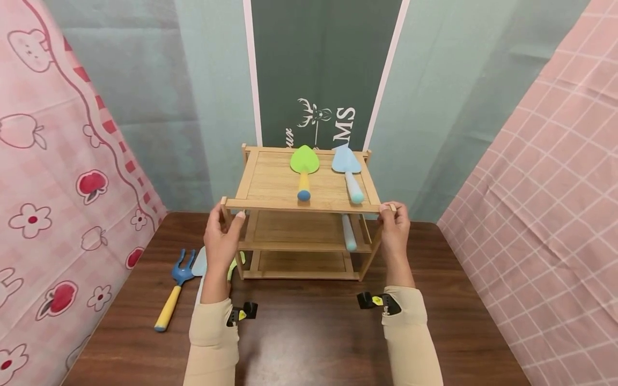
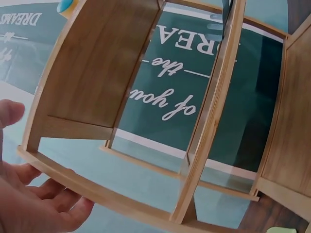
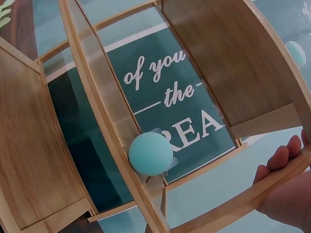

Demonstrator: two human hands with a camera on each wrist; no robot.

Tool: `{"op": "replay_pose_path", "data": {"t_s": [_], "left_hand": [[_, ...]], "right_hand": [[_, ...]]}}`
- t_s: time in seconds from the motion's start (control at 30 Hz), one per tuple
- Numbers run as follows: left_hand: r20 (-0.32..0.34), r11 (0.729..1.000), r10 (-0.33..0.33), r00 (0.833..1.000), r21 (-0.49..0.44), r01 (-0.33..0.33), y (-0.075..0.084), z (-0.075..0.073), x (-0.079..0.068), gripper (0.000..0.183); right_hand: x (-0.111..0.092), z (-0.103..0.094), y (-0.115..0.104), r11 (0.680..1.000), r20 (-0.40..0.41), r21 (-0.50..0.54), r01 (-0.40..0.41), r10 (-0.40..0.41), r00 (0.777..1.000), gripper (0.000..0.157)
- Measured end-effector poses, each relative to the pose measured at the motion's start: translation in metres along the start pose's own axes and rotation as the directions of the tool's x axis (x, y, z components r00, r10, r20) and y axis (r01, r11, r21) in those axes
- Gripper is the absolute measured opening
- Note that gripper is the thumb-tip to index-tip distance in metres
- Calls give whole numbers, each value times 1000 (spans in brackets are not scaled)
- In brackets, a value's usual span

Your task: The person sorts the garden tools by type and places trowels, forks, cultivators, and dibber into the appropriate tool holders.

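A three-tier wooden rack [image 1: 270, 205] stands on the table between both hands. At its front left corner my left hand [image 1: 223, 236] holds the post, fingers on the outer side and thumb toward the front. My right hand [image 1: 395, 228] grips the front right corner, its fingers [image 3: 279, 158] curled round the post. On the top shelf lie a green toy trowel [image 1: 304, 161] with a yellow handle and a pale blue toy trowel [image 1: 346, 161], handles toward me. A turquoise-tipped handle [image 1: 349, 233] sticks out from the middle shelf; its blade is hidden from above.
Left of the rack, a blue garden fork [image 1: 181, 273] with a yellow handle lies on the brown table [image 1: 309, 332]. A pale blue trowel [image 1: 199, 262] and a green tool [image 1: 234, 265] lie partly behind the left arm. Pink curtains [image 1: 541, 177] flank the table; a green-grey cloth [image 1: 212, 107] hangs behind.
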State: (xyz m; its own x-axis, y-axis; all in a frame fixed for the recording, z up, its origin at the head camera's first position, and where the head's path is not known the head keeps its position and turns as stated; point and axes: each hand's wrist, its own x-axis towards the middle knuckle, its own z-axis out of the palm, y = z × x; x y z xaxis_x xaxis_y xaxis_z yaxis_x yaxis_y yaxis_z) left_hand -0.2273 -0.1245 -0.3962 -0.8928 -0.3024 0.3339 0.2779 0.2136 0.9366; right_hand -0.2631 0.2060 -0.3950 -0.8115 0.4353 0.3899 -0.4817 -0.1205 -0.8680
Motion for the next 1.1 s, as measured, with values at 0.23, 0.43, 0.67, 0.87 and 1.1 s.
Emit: {"op": "replay_pose_path", "data": {"t_s": [0.23, 0.43, 0.67, 0.87, 1.1], "left_hand": [[11, 993, 26, 1000, 111, -27, 4, -8, -5, 56], [27, 976, 26, 999, 217, -31, 6, -17, -13, 56], [53, 943, 59, 997, 325, -73, 11, -28, -20, 50], [89, 906, 70, 994, 410, -101, 12, -33, -25, 46], [140, 851, 83, 987, 506, -143, 6, -39, -33, 43]], "right_hand": [[-1, 1, 0, 1000, -7, -11, 0, 0, 1000, 6], [-2, 0, 1, 1000, -16, -12, -8, 8, 1000, 3], [0, 1, 0, 1000, -12, -3, -3, 3, 1000, 4], [1, 0, 1, 1000, -18, -4, -4, 4, 1000, 4], [1, 0, 3, 1000, -20, 15, 6, -5, 1000, 8]]}}
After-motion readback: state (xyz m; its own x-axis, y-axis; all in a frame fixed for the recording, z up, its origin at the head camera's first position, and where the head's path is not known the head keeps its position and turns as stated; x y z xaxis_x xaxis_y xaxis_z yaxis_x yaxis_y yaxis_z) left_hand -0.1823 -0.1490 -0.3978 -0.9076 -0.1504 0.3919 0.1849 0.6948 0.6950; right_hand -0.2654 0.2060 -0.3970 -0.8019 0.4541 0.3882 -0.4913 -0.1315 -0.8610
